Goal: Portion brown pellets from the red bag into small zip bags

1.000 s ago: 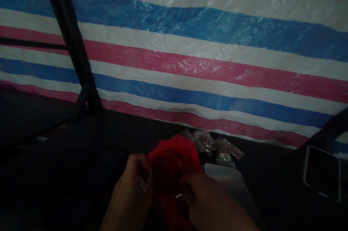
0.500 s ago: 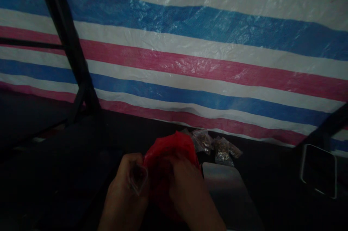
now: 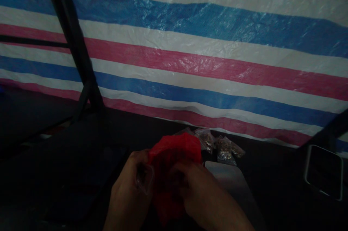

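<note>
The left hand (image 3: 130,189) keeps its grip curled around a small clear bag (image 3: 145,178), beside the open red bag (image 3: 176,151). The right hand (image 3: 199,191) is at that red bag's mouth, fingers bent, their hold too dark to tell. Filled clear packets (image 3: 225,148) lie just behind on the desk (image 3: 130,126).

Exposure: dim overall, the lower half sunk nearly to black. Brightest area: the striped sheet (image 3: 190,57), with soft, patchy glare scattered over its upper blue band and the pink band below. Light source: out of view. Tabletop (image 3: 130,122): near-black, its surface detail lost. Hands: left (image 3: 130,187) and right (image 3: 201,191), faintly lit, with soft, smeared edges. Red bag (image 3: 190,147): colour clear at the rim, interior in deep shadow. Metal plate (image 3: 231,178): dull sheen. Small bags (image 3: 224,147): faint glints, contents indistinct.
</note>
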The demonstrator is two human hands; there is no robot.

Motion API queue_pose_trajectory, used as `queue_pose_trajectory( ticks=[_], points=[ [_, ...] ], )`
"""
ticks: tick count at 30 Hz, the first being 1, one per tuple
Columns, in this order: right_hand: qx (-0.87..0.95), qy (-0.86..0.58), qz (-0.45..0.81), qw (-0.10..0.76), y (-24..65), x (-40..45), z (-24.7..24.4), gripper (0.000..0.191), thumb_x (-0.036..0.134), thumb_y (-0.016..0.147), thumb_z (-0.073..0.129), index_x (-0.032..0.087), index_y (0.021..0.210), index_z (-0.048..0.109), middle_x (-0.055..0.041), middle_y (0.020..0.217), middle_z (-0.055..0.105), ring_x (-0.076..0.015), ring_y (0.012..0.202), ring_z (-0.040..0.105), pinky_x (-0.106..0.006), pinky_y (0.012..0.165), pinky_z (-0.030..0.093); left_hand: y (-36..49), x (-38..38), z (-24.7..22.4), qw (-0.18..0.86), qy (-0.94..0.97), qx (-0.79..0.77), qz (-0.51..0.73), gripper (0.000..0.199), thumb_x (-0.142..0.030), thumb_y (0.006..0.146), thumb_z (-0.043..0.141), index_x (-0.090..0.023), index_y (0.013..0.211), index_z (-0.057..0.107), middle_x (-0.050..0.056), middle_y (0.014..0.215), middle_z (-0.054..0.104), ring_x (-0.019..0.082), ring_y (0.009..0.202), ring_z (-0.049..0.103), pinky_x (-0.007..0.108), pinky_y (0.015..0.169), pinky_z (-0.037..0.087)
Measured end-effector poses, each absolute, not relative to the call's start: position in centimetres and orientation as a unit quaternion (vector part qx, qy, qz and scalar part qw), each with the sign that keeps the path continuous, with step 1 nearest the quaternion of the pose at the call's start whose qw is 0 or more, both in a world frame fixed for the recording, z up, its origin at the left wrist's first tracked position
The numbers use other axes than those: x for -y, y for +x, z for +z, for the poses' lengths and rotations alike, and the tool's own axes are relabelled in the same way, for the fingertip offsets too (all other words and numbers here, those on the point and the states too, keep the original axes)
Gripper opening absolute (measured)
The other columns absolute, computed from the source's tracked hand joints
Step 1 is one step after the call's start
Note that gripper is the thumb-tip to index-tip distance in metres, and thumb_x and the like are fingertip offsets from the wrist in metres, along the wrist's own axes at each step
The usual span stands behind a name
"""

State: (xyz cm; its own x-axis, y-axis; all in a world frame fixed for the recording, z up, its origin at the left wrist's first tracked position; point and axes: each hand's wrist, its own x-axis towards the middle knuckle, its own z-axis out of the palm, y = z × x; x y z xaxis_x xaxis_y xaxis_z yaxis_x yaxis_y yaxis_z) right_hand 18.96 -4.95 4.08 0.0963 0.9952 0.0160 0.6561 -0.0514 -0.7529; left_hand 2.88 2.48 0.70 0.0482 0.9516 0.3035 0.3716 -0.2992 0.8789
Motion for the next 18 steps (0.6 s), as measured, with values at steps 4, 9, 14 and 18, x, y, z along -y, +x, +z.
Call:
queue_pose_trajectory(
  ticks=[4,9,14,18],
  points=[
    [0.596,-0.681,0.304,0.298,19.7,5.8,3.9,0.055,-0.008,0.068,0.053,0.027,0.101,0.081,-0.0008,0.1,0.084,-0.0191,0.095,0.079,-0.023,0.076,0.055,3.1,-2.4,0.8,0.324,0.642,-0.523,0.458,0.016,-0.045,0.08,0.062,-0.032,0.087,0.055,0.002,0.076,0.07,0.027,0.068,0.07,0.036,0.061,0.054],
    [0.542,-0.719,0.333,0.281,20.7,6.7,4.4,0.049,-0.007,0.074,0.056,0.026,0.101,0.079,-0.0015,0.105,0.081,-0.0195,0.097,0.077,-0.024,0.077,0.055,3.5,-2.7,0.1,0.309,0.616,-0.562,0.457,0.047,-0.063,0.072,0.073,-0.029,0.095,0.049,0.001,0.083,0.061,0.027,0.07,0.065,0.038,0.059,0.053],
    [0.517,-0.735,0.361,0.25,21.3,7.5,5.2,0.049,-0.005,0.077,0.062,0.029,0.109,0.078,0.0009,0.108,0.08,-0.0172,0.099,0.075,-0.023,0.081,0.052,3.5,-2.2,-1.2,0.348,0.637,-0.572,0.381,0.056,-0.073,0.076,0.069,-0.027,0.101,0.047,0.003,0.088,0.064,0.031,0.074,0.069,0.044,0.064,0.056],
    [0.517,-0.743,0.362,0.221,21.6,8.2,5.7,0.05,0.0,0.079,0.065,0.032,0.115,0.078,0.0009,0.115,0.078,-0.0178,0.104,0.073,-0.023,0.082,0.051,3.1,-1.3,-1.6,0.419,0.645,-0.539,0.343,0.048,-0.063,0.079,0.069,-0.027,0.101,0.046,0.003,0.088,0.066,0.031,0.078,0.072,0.044,0.067,0.059]
  ],
)
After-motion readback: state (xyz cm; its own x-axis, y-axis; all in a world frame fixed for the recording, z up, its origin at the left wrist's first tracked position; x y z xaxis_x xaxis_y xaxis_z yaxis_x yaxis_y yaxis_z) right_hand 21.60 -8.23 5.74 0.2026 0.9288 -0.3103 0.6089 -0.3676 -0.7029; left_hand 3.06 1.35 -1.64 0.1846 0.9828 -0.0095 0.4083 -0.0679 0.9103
